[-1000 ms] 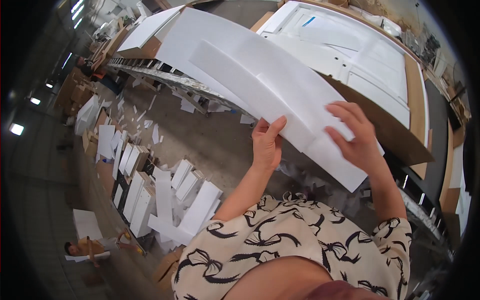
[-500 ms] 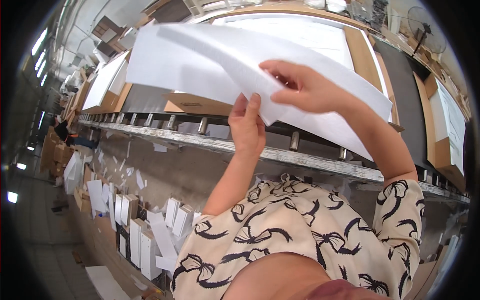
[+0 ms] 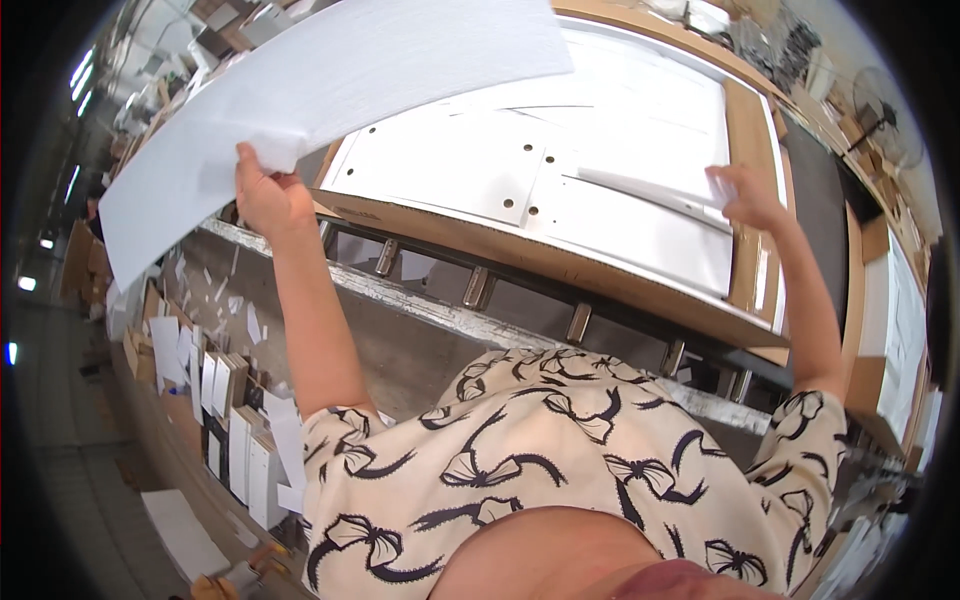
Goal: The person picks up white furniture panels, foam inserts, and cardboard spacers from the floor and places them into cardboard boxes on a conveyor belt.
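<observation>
A large white sheet (image 3: 330, 90) is pinched at its near edge by the left hand (image 3: 265, 195). A narrow white strip (image 3: 645, 188) on the far-right panel (image 3: 560, 180) is gripped by the right hand (image 3: 750, 195).

White offcuts (image 3: 205, 380) litter the grey floor (image 3: 70, 470) beside a roller conveyor (image 3: 480, 290).

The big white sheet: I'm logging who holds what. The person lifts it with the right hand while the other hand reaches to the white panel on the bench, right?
Not quite: the head view shows the left hand lifting the big white sheet. The right hand is the one reaching to the white panel on the bench.
</observation>
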`<state>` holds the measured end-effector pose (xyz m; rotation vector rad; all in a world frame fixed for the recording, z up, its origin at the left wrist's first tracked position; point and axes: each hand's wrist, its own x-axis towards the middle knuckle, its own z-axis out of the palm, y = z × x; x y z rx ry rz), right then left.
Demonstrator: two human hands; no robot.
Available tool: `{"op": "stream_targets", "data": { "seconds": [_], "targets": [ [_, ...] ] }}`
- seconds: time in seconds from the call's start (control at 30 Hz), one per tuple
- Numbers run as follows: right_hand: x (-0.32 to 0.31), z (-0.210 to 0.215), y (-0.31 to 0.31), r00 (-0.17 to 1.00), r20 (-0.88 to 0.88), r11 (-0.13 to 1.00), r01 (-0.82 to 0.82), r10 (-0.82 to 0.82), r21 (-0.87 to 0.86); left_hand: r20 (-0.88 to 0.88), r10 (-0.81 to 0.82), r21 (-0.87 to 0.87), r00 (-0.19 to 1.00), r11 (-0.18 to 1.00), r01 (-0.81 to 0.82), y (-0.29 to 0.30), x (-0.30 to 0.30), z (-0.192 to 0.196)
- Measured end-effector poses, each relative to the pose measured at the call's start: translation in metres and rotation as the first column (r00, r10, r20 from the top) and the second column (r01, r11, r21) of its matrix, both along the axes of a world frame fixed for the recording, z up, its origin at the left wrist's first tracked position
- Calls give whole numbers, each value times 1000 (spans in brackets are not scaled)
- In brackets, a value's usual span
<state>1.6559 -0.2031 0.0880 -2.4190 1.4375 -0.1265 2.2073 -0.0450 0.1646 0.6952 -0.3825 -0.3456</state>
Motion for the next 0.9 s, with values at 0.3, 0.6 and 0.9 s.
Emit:
{"op": "stream_targets", "data": {
  "seconds": [0.3, 0.6, 0.9],
  "targets": [
    [29, -16, 2, 991, -114, 987, -52, 70, 152, -87, -210, 75, 974, 973, 217, -61, -49, -11],
    [38, -28, 30, 990, 92, 990, 94, -104, 102, -114, -334, 83, 936, 935, 344, -76, -32, -36],
    [41, -44, 40, 996, 79, 998, -30, 35, -64, -126, -376, 52, 918, 922, 384, -72, -30, -42]
  ]
}}
